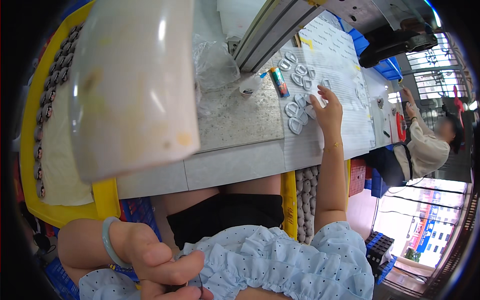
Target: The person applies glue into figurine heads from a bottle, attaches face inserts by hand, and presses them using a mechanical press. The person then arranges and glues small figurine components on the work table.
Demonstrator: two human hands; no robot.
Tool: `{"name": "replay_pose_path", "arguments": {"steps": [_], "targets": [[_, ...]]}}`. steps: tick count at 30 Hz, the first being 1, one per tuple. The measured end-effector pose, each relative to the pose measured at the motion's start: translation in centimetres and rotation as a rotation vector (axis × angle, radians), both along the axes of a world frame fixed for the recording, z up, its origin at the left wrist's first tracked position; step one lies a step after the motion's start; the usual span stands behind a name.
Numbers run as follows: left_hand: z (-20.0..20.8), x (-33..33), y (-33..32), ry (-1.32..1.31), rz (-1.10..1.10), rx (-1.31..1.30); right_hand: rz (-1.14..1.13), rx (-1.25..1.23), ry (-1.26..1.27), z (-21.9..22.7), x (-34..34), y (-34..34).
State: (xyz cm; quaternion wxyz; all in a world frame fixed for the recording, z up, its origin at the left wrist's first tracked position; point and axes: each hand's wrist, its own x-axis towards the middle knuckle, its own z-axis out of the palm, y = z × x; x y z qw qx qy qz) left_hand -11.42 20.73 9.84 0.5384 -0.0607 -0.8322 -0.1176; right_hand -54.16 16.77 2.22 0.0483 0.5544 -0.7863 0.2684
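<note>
Right hand (327, 112) is stretched out flat on the table (240, 165), grip open and empty, fingertips touching the scattered small grey plastic pieces (298, 111) on the white sheet (340, 75). Left hand (155, 262) sits low by the lap, grip curled loosely closed on nothing, well apart from them. A glue tube (280, 82) lies just beside the pieces.

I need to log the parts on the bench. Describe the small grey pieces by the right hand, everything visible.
The pieces are small, flat, rounded grey-white shells with raised rims, plastic by the look. About a dozen lie loosely spread on a white ribbed sheet, some touching or overlapping, others apart. The right hand rests open among them, fingertips on the nearest ones. A small tube lies just left of the group. Finer detail is too small to tell.
</note>
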Motion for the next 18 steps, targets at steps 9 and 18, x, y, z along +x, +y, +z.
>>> {"name": "replay_pose_path", "arguments": {"steps": [9,18], "targets": [[5.5,1.9,-0.9,-0.355,-0.219,0.471,0.202,-0.086,-0.284,2.7,7.1,3.4],[7.2,1.9,3.5,-0.031,0.123,0.716,0.601,-0.095,-0.473,3.0,14.1,4.9]]}}
